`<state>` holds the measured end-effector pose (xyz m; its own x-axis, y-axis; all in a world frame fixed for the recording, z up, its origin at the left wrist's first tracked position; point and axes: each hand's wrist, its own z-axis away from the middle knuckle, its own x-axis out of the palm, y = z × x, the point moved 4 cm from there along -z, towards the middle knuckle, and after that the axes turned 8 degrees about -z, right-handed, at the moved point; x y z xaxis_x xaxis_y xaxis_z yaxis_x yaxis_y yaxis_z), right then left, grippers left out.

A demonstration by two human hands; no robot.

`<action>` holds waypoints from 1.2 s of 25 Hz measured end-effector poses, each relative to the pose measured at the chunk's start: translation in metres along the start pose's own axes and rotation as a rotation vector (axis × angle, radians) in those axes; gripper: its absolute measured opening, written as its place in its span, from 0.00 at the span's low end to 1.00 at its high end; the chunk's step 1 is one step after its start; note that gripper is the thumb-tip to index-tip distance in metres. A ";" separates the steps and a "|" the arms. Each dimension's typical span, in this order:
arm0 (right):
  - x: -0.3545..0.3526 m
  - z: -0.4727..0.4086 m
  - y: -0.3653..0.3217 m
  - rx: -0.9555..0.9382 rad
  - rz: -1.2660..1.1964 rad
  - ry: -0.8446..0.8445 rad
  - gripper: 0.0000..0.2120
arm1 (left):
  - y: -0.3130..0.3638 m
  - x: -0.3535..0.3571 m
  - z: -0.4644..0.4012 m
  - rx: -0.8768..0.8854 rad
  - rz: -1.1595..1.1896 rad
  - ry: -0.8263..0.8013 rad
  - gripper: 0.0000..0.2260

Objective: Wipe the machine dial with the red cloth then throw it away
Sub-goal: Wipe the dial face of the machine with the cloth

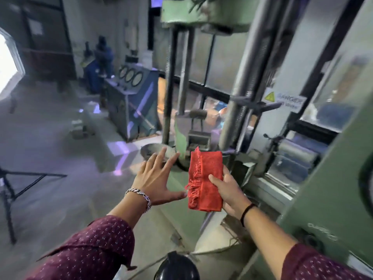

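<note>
Hands reach forward in a workshop: right hand [228, 190] pinches a folded red cloth [204, 181] upright, left hand [156, 176] beside it with fingers spread, thumb nearly touching the frayed edge. Green machine [323, 178] columns rise behind; gauge console [131, 93] stands farther left.

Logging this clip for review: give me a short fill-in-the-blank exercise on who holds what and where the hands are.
1. The folded red fringed cloth is held in the person's ____ hand.
2. The left hand, beside the cloth, has its fingers spread ____.
3. The left wrist wears a silver chain ____.
4. The white wall sign with a yellow triangle reads ____.

Missing words: right; open; bracelet; DANGER
</note>
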<state>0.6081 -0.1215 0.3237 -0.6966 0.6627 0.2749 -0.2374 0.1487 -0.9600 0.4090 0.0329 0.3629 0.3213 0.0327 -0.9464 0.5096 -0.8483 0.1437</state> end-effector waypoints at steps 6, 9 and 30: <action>-0.156 0.057 -0.113 -0.139 -0.006 0.207 0.23 | 0.170 -0.040 -0.063 0.273 -0.003 0.058 0.59; -0.230 0.097 -0.157 -0.177 0.005 0.278 0.21 | 0.257 -0.054 -0.077 0.375 0.002 0.101 0.60; -0.646 0.321 -0.309 -0.418 -0.028 0.870 0.19 | 0.722 -0.038 -0.124 0.818 0.085 0.151 0.59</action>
<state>0.9139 -0.8307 0.4597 0.0906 0.9421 0.3229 0.1308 0.3101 -0.9417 0.8639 -0.5150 0.5385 0.4657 -0.0273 -0.8845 -0.2423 -0.9653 -0.0977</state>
